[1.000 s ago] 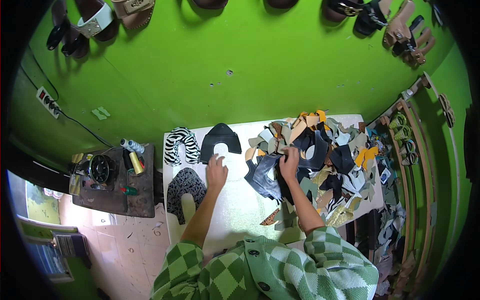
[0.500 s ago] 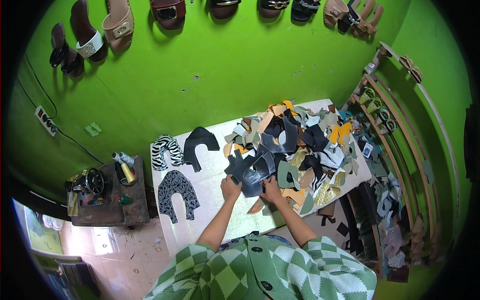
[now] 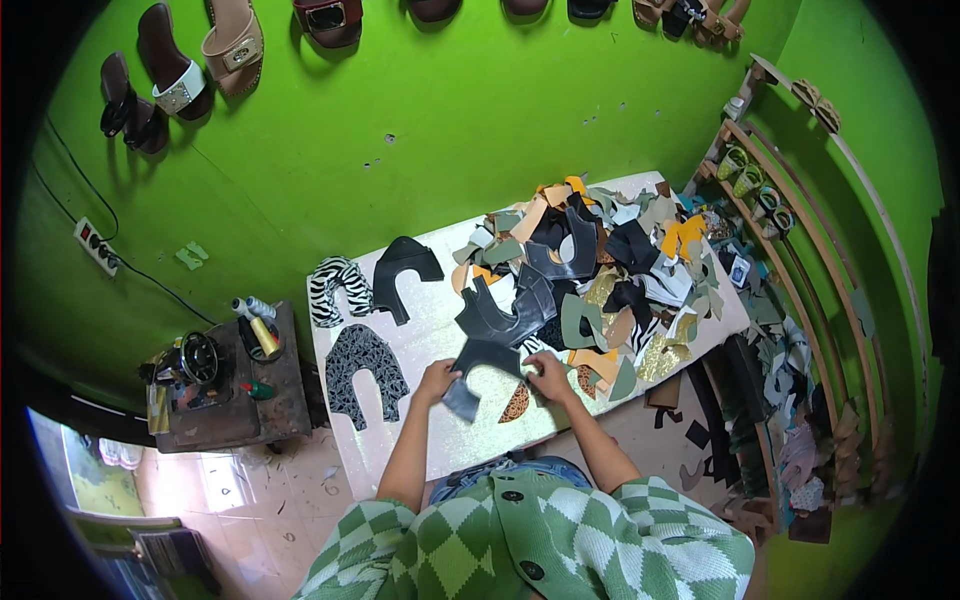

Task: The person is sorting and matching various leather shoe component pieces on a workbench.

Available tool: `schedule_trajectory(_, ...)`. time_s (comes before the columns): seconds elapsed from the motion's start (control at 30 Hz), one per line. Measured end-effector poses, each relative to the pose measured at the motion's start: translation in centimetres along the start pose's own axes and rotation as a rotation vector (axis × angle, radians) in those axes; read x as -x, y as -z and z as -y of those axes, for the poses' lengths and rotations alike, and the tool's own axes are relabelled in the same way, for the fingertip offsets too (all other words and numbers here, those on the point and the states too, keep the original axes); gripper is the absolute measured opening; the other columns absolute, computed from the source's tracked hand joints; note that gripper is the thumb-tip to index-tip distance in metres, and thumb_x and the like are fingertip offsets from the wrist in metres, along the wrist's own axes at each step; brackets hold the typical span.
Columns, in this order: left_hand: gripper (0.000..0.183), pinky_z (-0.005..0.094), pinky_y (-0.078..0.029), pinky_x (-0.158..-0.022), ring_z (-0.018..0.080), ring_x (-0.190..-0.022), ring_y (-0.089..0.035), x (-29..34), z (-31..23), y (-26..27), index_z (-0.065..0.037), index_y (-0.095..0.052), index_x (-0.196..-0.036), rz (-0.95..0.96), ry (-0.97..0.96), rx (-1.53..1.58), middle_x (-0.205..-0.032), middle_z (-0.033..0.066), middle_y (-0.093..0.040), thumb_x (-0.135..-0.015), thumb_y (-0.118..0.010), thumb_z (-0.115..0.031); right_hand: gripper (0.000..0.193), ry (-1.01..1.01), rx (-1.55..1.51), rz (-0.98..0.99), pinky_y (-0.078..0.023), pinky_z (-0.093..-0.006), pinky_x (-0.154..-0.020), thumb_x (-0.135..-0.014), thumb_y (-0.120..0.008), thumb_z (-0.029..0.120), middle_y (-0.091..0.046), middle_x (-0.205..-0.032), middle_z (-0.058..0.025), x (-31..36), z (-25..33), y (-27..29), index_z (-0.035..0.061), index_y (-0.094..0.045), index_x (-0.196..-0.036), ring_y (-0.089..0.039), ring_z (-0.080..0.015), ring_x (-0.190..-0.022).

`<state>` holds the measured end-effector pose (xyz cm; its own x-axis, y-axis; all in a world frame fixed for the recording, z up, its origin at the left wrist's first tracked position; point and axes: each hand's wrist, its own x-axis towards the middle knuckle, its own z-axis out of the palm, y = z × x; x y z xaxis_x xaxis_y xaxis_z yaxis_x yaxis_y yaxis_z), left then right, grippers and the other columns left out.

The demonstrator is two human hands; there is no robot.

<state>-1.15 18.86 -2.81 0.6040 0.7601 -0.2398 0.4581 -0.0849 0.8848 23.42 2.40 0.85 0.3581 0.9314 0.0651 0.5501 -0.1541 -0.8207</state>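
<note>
A black arch-shaped piece of leather-like material [image 3: 488, 355] is held up over the near part of the white table [image 3: 440, 455], its open side toward me. My left hand [image 3: 438, 381] is closed on its left leg, whose shiny end hangs below the fingers. My right hand [image 3: 548, 377] pinches around its right end; the exact contact is partly hidden. Just beyond lies another black cut piece [image 3: 497, 312], at the edge of the scrap pile. A leopard-print scrap [image 3: 514, 404] lies on the table between my hands.
Left on the table are a zebra-print arch [image 3: 341, 290], a black arch [image 3: 405, 275] and a dark patterned arch [image 3: 362, 375]. A mixed scrap pile [image 3: 610, 280] covers the right side. A sewing machine [image 3: 195, 365] stands left, a shoe rack [image 3: 790, 270] right.
The black arch has come away from the scrap pile toward me, between both hands. My left hand has moved slightly left; the other black piece stays on the pile's edge.
</note>
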Motion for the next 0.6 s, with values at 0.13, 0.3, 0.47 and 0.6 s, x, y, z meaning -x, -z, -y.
schedule_trajectory(0.13,0.031,0.0312,-0.047,-0.073,0.0173,-0.078,-0.061,0.8,0.1,3.4,-0.009,-0.063,-0.108,0.410,0.097,-0.192,-0.089,0.0086,-0.067,-0.077,-0.067,-0.012,0.028,-0.086,-0.034,-0.190,-0.046,-0.0324,-0.076,-0.072,-0.052,-0.006,-0.054,-0.091,-0.0134,0.2,0.5,1.0,0.0030,-0.058,-0.097,-0.056,-0.0265,-0.082)
schedule_trajectory(0.3,0.030,0.0374,-0.047,-0.081,0.0295,-0.091,-0.062,2.3,-2.2,2.0,-0.011,-0.063,-0.107,0.104,-0.015,-0.375,-0.099,0.0129,-0.066,-0.077,-0.065,-0.010,0.035,-0.089,0.085,-0.190,-0.044,-0.0374,-0.084,-0.071,-0.054,-0.006,-0.054,-0.102,-0.0137,0.6,1.7,0.4,0.0048,-0.055,-0.105,-0.053,-0.0304,-0.096)
schedule_trajectory(0.47,0.039,0.0398,-0.044,-0.085,0.0315,-0.098,-0.056,4.1,-3.2,0.1,-0.012,-0.058,-0.112,0.031,-0.251,-0.400,-0.102,0.0120,-0.061,-0.074,-0.066,-0.011,0.066,0.050,0.531,-0.030,-0.037,-0.0416,-0.093,-0.066,-0.064,-0.003,-0.043,-0.128,-0.0120,-3.4,3.2,-2.1,0.0089,-0.041,-0.127,-0.042,-0.0325,-0.115)
schedule_trajectory(0.6,0.050,0.0417,-0.044,-0.081,0.0293,-0.098,-0.054,5.8,-4.2,0.0,-0.015,-0.052,-0.119,-0.062,-0.270,-0.586,-0.102,0.0087,-0.058,-0.072,-0.070,-0.018,0.070,0.148,0.786,0.017,-0.032,-0.0458,-0.096,-0.072,-0.058,0.000,-0.036,-0.139,-0.0082,-6.9,2.3,-3.7,0.0117,-0.032,-0.136,-0.036,-0.0310,-0.121)
